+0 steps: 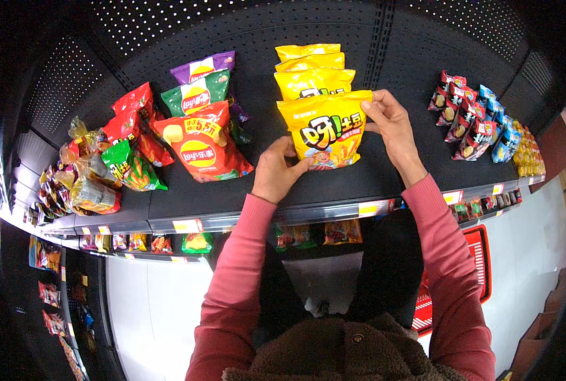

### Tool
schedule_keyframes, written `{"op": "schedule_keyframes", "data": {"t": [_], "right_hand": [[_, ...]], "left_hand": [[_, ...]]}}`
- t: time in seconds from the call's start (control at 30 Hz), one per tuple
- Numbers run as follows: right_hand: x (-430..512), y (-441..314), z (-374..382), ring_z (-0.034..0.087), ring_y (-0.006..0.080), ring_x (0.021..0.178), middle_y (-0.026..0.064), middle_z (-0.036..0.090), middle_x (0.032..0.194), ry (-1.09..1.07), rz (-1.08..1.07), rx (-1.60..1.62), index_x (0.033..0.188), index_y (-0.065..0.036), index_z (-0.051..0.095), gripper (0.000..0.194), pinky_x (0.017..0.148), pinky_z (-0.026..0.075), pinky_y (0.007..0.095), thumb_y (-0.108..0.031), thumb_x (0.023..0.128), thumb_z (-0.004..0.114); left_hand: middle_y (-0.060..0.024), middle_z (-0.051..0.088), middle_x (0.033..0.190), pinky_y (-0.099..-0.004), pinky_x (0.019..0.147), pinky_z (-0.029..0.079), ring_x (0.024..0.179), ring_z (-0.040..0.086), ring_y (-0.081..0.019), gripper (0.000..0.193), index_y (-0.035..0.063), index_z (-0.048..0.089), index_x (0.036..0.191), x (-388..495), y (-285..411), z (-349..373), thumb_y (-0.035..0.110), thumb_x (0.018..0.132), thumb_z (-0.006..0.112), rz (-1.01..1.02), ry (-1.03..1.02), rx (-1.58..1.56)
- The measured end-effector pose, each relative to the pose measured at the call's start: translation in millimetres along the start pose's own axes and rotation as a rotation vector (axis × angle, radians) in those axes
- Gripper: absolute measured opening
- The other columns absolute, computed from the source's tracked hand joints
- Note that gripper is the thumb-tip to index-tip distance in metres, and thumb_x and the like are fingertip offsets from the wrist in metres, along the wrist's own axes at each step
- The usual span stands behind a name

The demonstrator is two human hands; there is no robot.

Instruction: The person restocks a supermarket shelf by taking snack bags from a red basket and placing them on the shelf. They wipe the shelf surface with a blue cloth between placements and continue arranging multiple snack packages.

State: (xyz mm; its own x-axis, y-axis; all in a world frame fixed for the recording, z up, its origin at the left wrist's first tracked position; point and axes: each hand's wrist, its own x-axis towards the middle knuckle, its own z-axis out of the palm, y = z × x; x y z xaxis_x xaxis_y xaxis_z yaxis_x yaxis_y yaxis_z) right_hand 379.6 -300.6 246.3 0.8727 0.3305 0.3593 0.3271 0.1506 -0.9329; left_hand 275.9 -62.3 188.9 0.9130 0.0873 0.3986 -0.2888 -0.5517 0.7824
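My left hand [279, 170] pinches the lower left corner of a yellow snack bag [329, 133], and my right hand [388, 125] grips its upper right edge. The bag is upright, front towards me, at the head of a row of several matching yellow bags [314, 80] on a black shelf [206, 197]. Left of it stands a red Lay's chip bag [202, 143], with a green Lay's bag [196, 93] and a purple one [205, 65] behind. Whether the held bag's bottom touches the shelf, I cannot tell.
Red bags [124, 126], a green snack bag [133, 167] and clear-wrapped packs [94, 193] are at the left. Dark red bags [475, 138], blue bags [505, 145] and small yellow packs [529, 155] line the right. A shelf edge with price tags runs in front; a red basket [480, 262] is low at right.
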Motion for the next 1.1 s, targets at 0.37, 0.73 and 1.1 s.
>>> {"op": "schedule_keyframes", "data": {"t": [0.37,0.73,1.1], "right_hand": [[-32,42,-4,0.065,0.0149,0.103,0.0106,0.069,0.112,-0.089,0.057,-0.089,0.131,0.001,0.051,0.041,0.091,0.051,0.0310,-0.016,0.097,0.066],[-40,56,3,0.062,0.0097,0.090,0.0056,0.068,0.095,-0.116,0.050,-0.214,0.105,0.000,0.058,0.024,0.080,0.051,0.0287,-0.016,0.094,0.071],[-78,19,-36,0.062,0.0170,0.114,0.0104,0.066,0.123,0.176,-0.139,-0.282,0.132,-0.002,0.057,0.034,0.095,0.052,0.0300,-0.013,0.100,0.060]], "left_hand": [[-0.0173,0.071,0.095,-0.0364,0.077,0.056,0.087,0.071,-0.0276,0.038,-0.0016,0.062,0.109,-1,-7,8,0.016,0.080,0.079,0.011,0.020,0.067],[-0.0176,0.071,0.092,-0.0365,0.073,0.056,0.083,0.071,-0.0275,0.039,-0.0027,0.062,0.108,-2,-7,10,0.017,0.079,0.080,-0.023,0.039,0.092],[-0.0134,0.068,0.102,-0.0311,0.077,0.056,0.086,0.066,-0.0177,0.059,-0.0055,0.056,0.119,-1,6,11,0.028,0.080,0.086,0.013,0.221,0.080]]}}
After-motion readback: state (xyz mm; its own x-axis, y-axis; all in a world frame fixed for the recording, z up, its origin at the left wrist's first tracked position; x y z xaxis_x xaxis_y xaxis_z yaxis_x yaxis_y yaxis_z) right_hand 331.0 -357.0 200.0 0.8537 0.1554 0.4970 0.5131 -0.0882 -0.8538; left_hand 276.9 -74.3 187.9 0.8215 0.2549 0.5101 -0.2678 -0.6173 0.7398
